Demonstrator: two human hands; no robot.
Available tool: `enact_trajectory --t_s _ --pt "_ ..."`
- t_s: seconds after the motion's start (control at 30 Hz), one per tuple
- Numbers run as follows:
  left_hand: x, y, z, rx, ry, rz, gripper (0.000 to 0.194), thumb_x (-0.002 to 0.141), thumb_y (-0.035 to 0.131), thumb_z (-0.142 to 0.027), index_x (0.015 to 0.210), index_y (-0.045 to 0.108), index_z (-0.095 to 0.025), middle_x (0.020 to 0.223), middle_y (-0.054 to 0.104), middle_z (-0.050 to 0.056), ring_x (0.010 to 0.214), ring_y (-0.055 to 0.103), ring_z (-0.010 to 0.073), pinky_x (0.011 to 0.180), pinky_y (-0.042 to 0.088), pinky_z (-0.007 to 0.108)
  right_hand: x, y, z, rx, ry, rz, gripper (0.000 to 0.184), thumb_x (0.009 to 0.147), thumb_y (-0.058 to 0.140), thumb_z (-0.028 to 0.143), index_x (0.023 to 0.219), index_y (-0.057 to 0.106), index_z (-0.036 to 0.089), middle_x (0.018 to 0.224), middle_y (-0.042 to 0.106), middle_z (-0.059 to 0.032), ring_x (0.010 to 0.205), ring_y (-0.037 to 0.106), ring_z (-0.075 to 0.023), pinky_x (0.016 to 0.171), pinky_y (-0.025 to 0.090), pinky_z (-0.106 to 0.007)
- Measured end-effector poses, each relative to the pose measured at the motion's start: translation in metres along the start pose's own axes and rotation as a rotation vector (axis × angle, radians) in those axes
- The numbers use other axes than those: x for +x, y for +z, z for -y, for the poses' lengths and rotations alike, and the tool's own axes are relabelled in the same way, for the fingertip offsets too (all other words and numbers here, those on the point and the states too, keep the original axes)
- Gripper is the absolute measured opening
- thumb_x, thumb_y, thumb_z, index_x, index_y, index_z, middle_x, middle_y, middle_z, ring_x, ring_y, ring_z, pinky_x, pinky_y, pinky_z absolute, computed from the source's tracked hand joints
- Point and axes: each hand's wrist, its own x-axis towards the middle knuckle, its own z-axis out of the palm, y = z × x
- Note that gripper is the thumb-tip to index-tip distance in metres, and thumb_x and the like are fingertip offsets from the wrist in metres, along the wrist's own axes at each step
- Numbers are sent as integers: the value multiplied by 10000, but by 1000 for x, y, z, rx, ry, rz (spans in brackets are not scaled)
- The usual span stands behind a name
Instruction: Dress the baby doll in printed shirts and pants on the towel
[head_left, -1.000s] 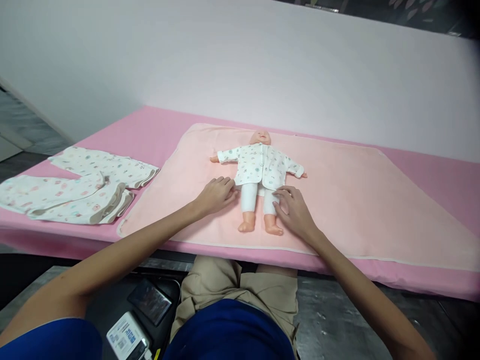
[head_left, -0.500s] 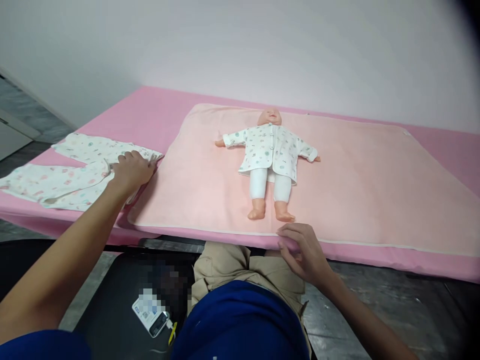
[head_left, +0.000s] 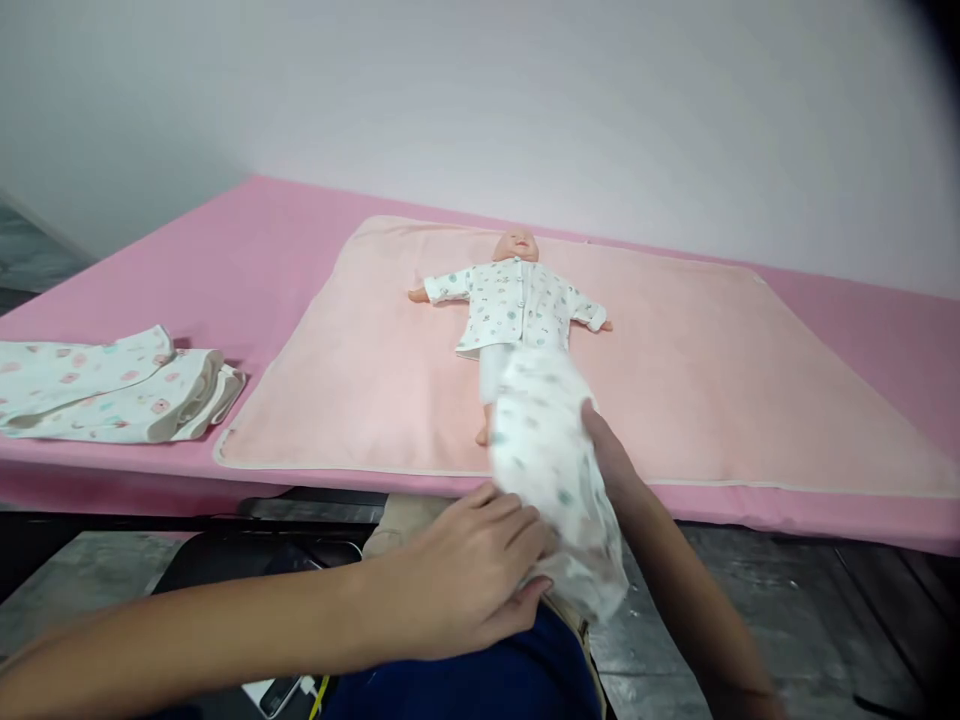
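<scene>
My left hand [head_left: 487, 555] is closed on the near left edge of a white printed baby garment [head_left: 544, 430], raised in front of me and smeared by motion. On its right side, my right hand [head_left: 609, 455] grips the same garment, the fingers partly hidden behind the cloth. Its exact cut cannot be made out. Beyond it a baby doll [head_left: 491, 372] lies on its back with arms spread. The doll wears a white printed jacket [head_left: 517, 305] with a front opening; the garment hides one leg and part of the other.
Under the doll a peach mat [head_left: 360, 350] covers much of the pink table [head_left: 247, 260]. More folded printed clothes [head_left: 142, 390] lie at the left front edge. A pale wall [head_left: 480, 110] rises behind. Below left, a white device [head_left: 274, 695] with a cable rests on a black seat.
My left hand has brought the garment from the left pile to the middle, before the doll. My right hand has risen from the table edge and taken hold of it too.
</scene>
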Motion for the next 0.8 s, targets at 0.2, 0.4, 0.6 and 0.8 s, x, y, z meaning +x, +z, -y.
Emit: enact_trajectory --t_s 0.2,0.4,0.6,0.8 --pt "23 -13 35 -162 -201 -181 310 1102 591 -499 1269 646 -243 1253 735 102 1155 679 274 1005 538 468 -3 -6 17 19 53 -44 357 1048 705 515 1295 742 260 996 754 -31 875 713 -200 908 639 -373" --pt "56 -44 54 -507 -360 -151 475 1026 703 -612 1284 620 -222 1186 722 81 1031 674 239 919 561 412 -35 -7 22 -467 -221 236 471 1054 682 384 1520 636 329 1378 758 -73 1385 696 -315 1254 543 -545" --pt "84 -46 37 -717 -306 -180 384 993 768 -558 1101 635 -215 1009 649 21 901 604 165 846 518 338 -39 -12 59 -867 -464 244 389 1047 608 347 1424 687 401 1213 799 -60 1151 784 -374 1072 661 -647" --pt "99 -85 14 -724 -166 -207 355 1013 762 -541 957 649 -209 932 664 27 843 608 157 739 494 300 -41 -41 115 -938 -497 361 208 1004 749 406 1195 814 350 1238 806 7 1287 765 -316 1252 572 -505"
